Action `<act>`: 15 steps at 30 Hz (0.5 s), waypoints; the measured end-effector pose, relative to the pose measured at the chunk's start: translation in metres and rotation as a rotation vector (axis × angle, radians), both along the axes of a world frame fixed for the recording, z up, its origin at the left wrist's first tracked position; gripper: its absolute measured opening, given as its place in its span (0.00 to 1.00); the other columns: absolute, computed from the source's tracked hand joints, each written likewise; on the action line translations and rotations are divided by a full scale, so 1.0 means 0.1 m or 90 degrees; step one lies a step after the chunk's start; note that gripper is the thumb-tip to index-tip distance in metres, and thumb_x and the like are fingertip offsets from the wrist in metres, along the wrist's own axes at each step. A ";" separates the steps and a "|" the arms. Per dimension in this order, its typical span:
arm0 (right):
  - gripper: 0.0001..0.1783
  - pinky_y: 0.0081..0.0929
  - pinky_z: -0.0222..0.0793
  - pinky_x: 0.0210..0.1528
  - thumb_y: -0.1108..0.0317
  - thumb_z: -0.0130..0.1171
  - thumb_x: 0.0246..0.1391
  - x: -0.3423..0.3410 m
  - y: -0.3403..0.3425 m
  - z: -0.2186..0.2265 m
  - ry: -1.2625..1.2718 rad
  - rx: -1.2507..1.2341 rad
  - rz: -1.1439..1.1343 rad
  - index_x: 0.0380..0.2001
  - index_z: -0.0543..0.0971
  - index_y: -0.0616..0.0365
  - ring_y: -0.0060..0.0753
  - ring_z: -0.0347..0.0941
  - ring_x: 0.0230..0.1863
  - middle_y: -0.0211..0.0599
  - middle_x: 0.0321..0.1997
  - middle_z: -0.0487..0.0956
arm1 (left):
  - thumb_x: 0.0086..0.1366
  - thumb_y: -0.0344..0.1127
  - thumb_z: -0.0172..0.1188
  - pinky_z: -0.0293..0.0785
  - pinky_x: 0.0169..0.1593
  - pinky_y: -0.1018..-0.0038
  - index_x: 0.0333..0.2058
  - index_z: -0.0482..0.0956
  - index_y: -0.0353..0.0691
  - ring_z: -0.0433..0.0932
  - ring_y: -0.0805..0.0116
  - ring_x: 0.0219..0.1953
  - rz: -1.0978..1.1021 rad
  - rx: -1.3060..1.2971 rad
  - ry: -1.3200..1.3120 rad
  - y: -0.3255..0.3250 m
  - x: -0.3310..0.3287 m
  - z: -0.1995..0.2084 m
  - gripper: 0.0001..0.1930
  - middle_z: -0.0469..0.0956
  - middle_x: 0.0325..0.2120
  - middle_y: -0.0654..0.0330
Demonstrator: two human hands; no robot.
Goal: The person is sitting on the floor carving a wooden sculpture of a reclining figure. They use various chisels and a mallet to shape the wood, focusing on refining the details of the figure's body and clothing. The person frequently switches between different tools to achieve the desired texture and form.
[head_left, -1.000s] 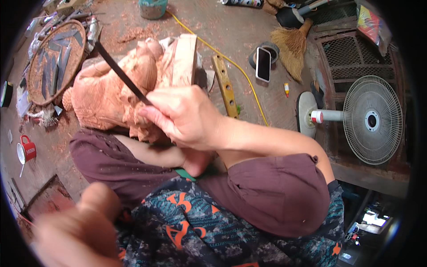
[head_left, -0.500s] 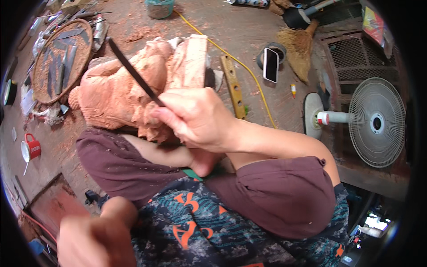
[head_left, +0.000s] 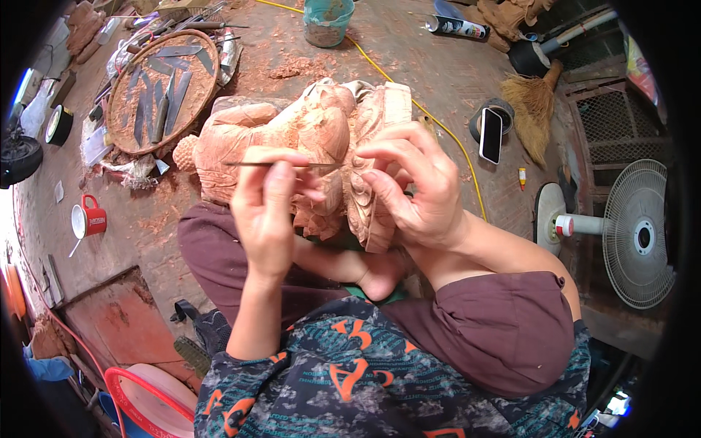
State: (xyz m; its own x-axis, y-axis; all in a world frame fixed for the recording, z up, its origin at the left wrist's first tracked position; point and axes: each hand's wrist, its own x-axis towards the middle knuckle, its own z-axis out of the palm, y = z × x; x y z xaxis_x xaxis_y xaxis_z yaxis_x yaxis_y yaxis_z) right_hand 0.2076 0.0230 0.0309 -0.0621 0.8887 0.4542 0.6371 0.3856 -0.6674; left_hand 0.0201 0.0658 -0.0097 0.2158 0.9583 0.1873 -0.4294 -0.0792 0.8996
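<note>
In front of me a reddish wood carving (head_left: 314,131) of a rounded figure lies on its side, its right part cut in folds. Above it my left hand (head_left: 266,208) is closed on a slim dark carving chisel (head_left: 321,165), held level and seen nearly edge-on. The chisel's right end points at my right hand (head_left: 420,186). That hand is curled, with thumb and forefinger apart just beyond the tip, and I see nothing between them. Whether its hidden fingers touch the carving I cannot tell.
A round basket (head_left: 117,120) of flat chisels and shavings stands far left, a red mug (head_left: 91,217) nearer. Beyond the carving are a teal bucket (head_left: 328,33) and a yellow cord (head_left: 376,67). To the right are a phone (head_left: 491,136), a straw broom (head_left: 539,109) and a fan (head_left: 639,233).
The dark chisel has passed from my right hand to my left, which has come up from the lower left. My right hand's fingers have loosened. The whole view has shifted.
</note>
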 end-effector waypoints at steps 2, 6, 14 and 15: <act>0.08 0.29 0.76 0.32 0.75 0.67 0.50 0.04 -0.02 -0.03 -0.063 0.042 0.027 0.35 0.82 0.59 0.34 0.78 0.30 0.39 0.39 0.77 | 0.72 0.27 0.53 0.80 0.38 0.79 0.42 0.78 0.31 0.80 0.72 0.35 0.008 0.051 0.135 -0.05 0.06 -0.06 0.07 0.71 0.39 0.59; 0.09 0.29 0.73 0.38 0.63 0.66 0.42 0.12 -0.06 -0.15 -0.343 0.183 0.295 0.21 0.76 0.51 0.30 0.75 0.34 0.27 0.33 0.75 | 0.62 0.23 0.62 0.77 0.40 0.69 0.37 0.83 0.34 0.80 0.60 0.37 0.142 0.270 0.397 -0.13 0.09 -0.14 0.05 0.76 0.34 0.53; 0.07 0.30 0.69 0.49 0.63 0.56 0.36 0.17 -0.11 -0.29 -0.402 0.204 0.437 0.21 0.74 0.52 0.29 0.71 0.40 0.27 0.31 0.73 | 0.60 0.21 0.64 0.78 0.45 0.68 0.38 0.83 0.33 0.81 0.57 0.40 0.108 0.279 0.380 -0.23 0.02 -0.14 0.07 0.81 0.38 0.51; 0.07 0.30 0.69 0.49 0.63 0.56 0.36 0.17 -0.11 -0.30 -0.407 0.198 0.438 0.21 0.74 0.52 0.29 0.72 0.40 0.27 0.31 0.73 | 0.60 0.21 0.64 0.78 0.45 0.68 0.38 0.82 0.33 0.82 0.57 0.40 0.110 0.284 0.383 -0.23 0.03 -0.14 0.07 0.81 0.38 0.51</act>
